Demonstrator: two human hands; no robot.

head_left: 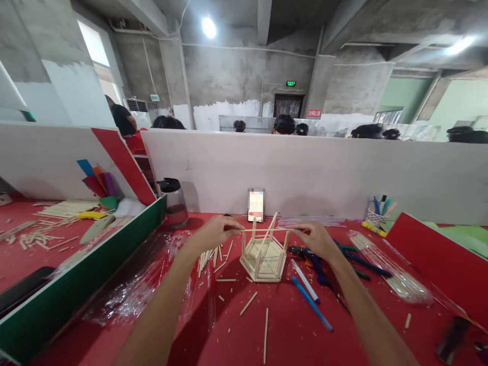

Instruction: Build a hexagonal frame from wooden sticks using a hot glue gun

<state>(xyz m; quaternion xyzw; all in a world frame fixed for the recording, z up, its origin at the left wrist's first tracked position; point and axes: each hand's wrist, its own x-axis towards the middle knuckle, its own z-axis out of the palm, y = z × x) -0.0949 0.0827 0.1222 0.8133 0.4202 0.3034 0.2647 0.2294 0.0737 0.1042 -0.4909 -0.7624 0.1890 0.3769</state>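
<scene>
Bare forearms (168, 290) lead to hands (219, 235) (316, 241) whose fingers (232, 224) pinch a stick (263, 230), a basket (375, 219) (pens (376, 205) inside) beyond.

Glaring white ceiling lamps (209, 28) and pale light from a window (93, 43) at upper left light a moderately bright room beneath dim concrete beams (264, 20). Soft shadows fall across the red surface (305, 348) and white partition (324, 168), while crumpled plastic wrap (125, 284) throws back sharp glints. The stick frame (263, 274) appears fairly clear, wide-angle distortion stretches the edges, and a dark object (453, 339) at lower right is blurred.
</scene>
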